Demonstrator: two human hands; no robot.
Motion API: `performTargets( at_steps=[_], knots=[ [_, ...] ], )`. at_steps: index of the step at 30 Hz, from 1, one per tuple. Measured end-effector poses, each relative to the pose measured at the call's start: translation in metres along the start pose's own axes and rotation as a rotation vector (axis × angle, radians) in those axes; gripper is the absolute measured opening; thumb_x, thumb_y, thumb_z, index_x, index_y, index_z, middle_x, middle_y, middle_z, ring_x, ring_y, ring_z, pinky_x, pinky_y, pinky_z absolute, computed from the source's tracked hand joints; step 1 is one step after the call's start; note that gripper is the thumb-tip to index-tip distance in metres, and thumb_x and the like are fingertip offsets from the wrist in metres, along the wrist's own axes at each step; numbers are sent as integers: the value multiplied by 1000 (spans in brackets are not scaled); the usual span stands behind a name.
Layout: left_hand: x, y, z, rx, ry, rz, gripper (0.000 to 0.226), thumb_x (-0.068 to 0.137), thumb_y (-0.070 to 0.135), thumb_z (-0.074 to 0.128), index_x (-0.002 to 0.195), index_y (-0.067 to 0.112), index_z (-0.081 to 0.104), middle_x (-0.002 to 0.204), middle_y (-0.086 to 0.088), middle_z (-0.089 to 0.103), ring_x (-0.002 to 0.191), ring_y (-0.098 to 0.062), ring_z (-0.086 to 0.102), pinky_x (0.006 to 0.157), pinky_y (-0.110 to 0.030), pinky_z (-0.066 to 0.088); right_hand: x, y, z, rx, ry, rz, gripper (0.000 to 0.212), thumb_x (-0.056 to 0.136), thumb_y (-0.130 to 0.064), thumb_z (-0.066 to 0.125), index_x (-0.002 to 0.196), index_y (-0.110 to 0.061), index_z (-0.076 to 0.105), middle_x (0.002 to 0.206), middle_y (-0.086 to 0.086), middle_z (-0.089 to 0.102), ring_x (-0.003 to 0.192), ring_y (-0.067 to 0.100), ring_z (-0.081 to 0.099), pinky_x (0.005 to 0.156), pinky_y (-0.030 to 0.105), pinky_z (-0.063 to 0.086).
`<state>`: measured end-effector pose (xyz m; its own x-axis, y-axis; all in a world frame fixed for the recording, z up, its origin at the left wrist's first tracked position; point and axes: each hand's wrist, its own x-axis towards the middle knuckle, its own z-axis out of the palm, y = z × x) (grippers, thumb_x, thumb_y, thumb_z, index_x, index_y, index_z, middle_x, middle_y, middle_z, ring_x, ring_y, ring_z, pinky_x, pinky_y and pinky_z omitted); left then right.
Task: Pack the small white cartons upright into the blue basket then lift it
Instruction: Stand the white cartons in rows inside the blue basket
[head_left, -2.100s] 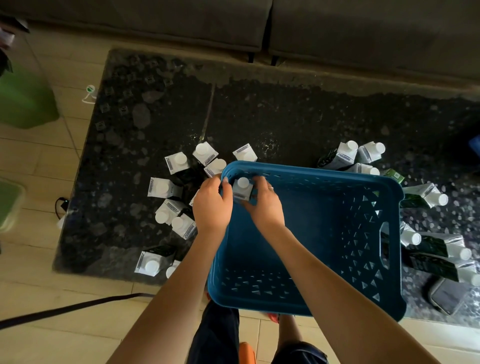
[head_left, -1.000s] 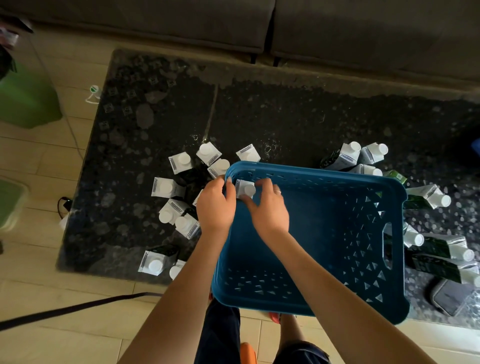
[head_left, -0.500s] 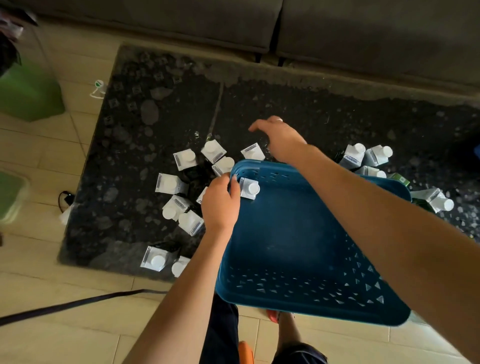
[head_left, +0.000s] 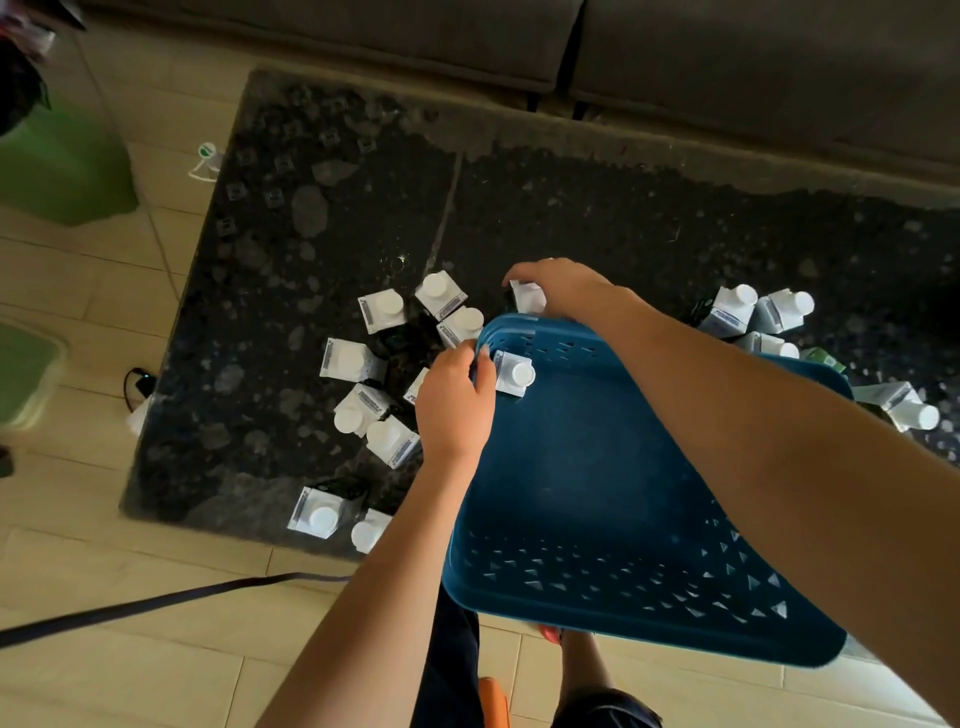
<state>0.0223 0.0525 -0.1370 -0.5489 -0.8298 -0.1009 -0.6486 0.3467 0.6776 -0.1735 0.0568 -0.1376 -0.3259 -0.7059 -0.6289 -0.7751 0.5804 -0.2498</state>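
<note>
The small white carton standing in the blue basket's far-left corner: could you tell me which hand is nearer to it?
Left. The left hand touches that small white carton; the right hand is beyond the blue basket rim on another carton.

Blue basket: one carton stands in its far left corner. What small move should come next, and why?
Probably the right hand should close on the small white carton under its fingers, just beyond the blue plastic basket, and bring it in beside the white-capped carton that the left hand steadies in the corner. Many cartons remain on the dark table.
</note>
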Motion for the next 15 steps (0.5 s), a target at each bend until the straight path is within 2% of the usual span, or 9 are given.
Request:
performTargets(
  at_steps=[3,6,9,12,15],
  knots=[
    [0,0,0,-10,-10,-8,25,98,21,46,85,5,62,73,-2,54,62,-20,49,55,-27,30,-14,7,-7,49,195,74,58,81,-33,70,132,-38,43,128,4,56,112,29,56,86,39,46],
    [0,1,-1,1,-21,-8,26,99,22,44,89,5,62,75,-2,56,64,-19,50,56,-27,31,-36,13,-22,251,463,102,59,79,-40,71,132,-29,46,125,4,58,110,27,57,85,37,46],
    [0,2,-2,4,-30,-16,28,99,22,43,87,5,61,72,0,51,62,-19,48,55,-27,31,-65,12,-43,416,681,70,60,78,-42,72,129,-20,50,121,2,59,106,18,56,80,25,45],
    [0,3,-2,4,-35,-22,28,99,23,42,87,5,60,71,-1,50,61,-19,48,54,-28,30,-104,10,-58,537,877,45,56,73,-49,73,117,-18,59,107,-2,62,95,10,57,74,15,43],
    [0,2,-1,11,-40,-22,28,100,23,41,92,5,62,76,-7,57,64,-23,55,54,-28,33,-149,9,-54,635,927,5,51,71,-51,74,111,-22,61,98,-5,66,88,9,62,76,24,53]
  ],
)
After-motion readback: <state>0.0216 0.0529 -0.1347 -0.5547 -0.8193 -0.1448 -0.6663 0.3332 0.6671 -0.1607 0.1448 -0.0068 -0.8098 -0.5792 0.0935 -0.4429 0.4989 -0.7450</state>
